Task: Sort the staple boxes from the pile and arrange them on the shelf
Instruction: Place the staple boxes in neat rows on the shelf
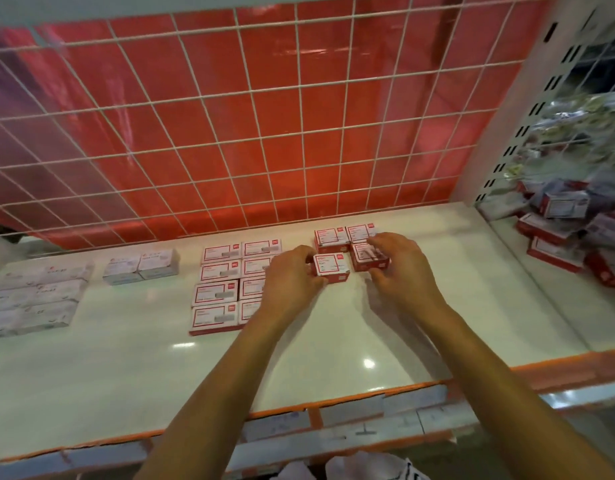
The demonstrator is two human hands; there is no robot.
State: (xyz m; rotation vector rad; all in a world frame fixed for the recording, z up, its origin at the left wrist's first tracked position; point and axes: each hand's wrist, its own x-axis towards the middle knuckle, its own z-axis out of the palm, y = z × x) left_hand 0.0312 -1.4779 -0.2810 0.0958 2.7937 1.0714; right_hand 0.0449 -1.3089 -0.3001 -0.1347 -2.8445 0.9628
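Gripping staple box [331, 269] in left hand [292, 277], long axis sideways, just in front of back pair [346, 235]; right hand [399, 265] curling over neighbouring box [363, 255], grip unclear.

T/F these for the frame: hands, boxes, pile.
1. The left hand grips the front-left red box. True.
2. The unsorted pile lies at the far left. False: the pile lies at the far right.
3. The right hand hangs clear of every box. False: the right hand holds the front-right red box.
4. Pale boxes sit left of the red rows. True.
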